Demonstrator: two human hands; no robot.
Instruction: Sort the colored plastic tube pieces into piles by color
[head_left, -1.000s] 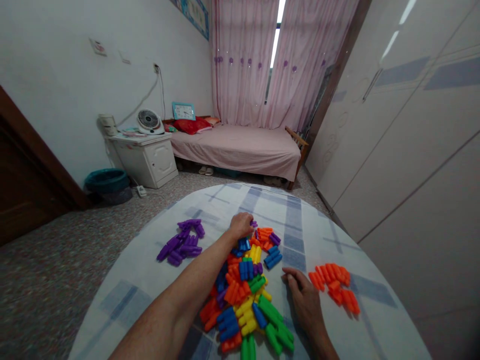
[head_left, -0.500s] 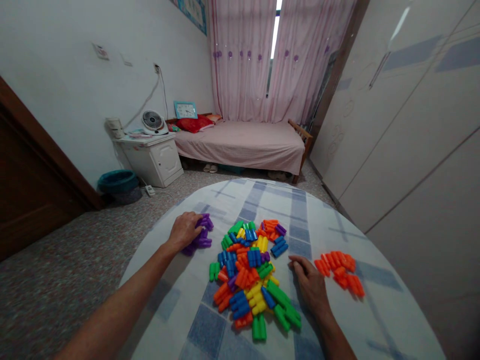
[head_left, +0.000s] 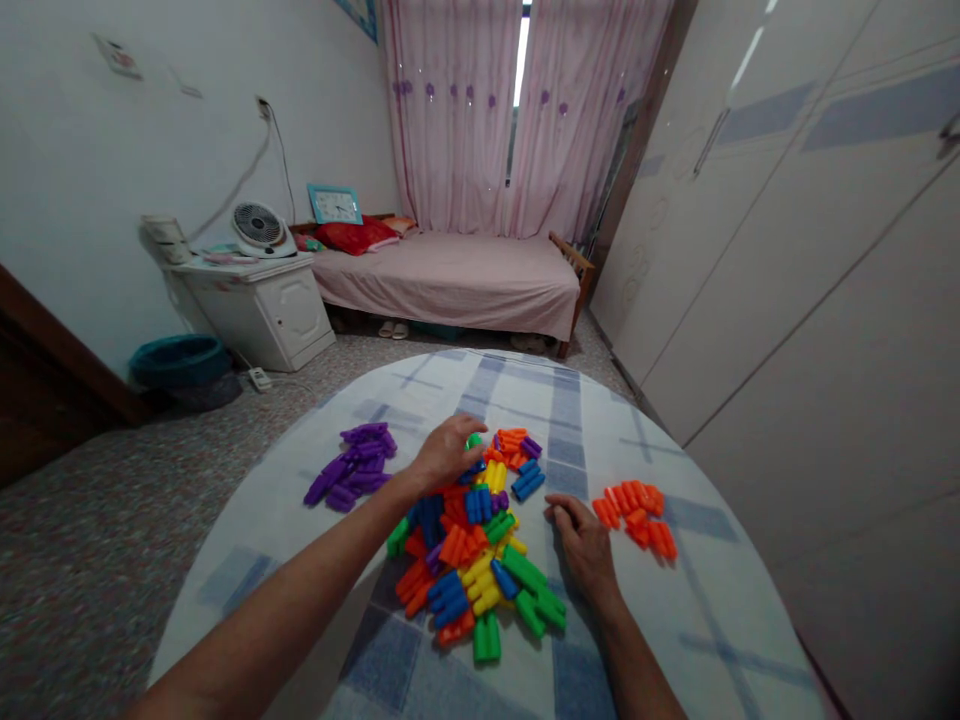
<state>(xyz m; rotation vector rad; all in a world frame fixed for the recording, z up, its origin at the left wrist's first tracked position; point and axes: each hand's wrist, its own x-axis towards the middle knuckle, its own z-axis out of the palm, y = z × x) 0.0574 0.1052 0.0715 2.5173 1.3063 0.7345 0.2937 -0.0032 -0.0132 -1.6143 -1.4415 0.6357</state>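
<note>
A mixed heap of coloured plastic blocks [head_left: 480, 550] lies in the middle of a round table with a checked cloth [head_left: 585, 420]. My left hand [head_left: 444, 452] hovers over the far end of the heap, fingers curled above a green block; whether it grips anything is hidden. My right hand [head_left: 581, 540] rests flat on the cloth between the heap and a pile of orange blocks [head_left: 636, 516]. A pile of purple blocks [head_left: 352, 466] lies to the left of my left hand.
Behind the table stand a pink bed [head_left: 450, 280], a white bedside cabinet [head_left: 251, 305] with a fan [head_left: 256, 228], and a teal basin [head_left: 178, 360] on the floor. White wardrobe doors [head_left: 787, 250] fill the right side.
My left hand has left the purple pile and moved right, back over the far end of the mixed heap. My right hand stays on the cloth.
</note>
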